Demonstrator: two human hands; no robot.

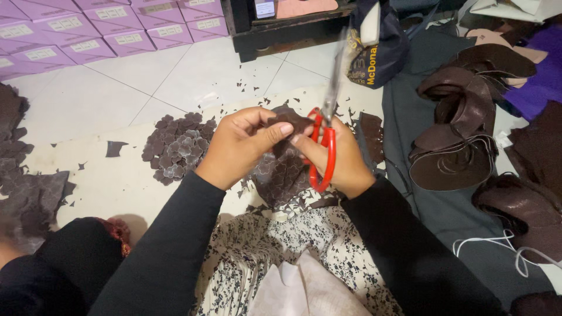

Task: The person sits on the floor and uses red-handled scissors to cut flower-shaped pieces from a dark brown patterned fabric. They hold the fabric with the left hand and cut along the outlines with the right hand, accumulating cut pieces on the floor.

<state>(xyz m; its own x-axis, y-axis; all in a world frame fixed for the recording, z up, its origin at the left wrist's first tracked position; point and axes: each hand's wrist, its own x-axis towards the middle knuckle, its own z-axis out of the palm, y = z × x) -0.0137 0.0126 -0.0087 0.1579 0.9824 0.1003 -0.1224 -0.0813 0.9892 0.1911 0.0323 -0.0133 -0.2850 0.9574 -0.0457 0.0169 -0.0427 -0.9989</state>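
My left hand pinches a small dark brown piece of patterned material between thumb and fingers. My right hand grips red-handled scissors, whose long blades point up and away, blurred. The two hands meet at the brown piece, at the base of the blades. Below the hands hangs a larger sheet of the same brown flower-patterned material. Both arms wear black sleeves.
A heap of cut brown flower shapes lies left of my hands on a pale mat strewn with scraps. Curled brown material pieces pile on grey cloth at right. Pink boxes line the far left; a dark bag sits behind.
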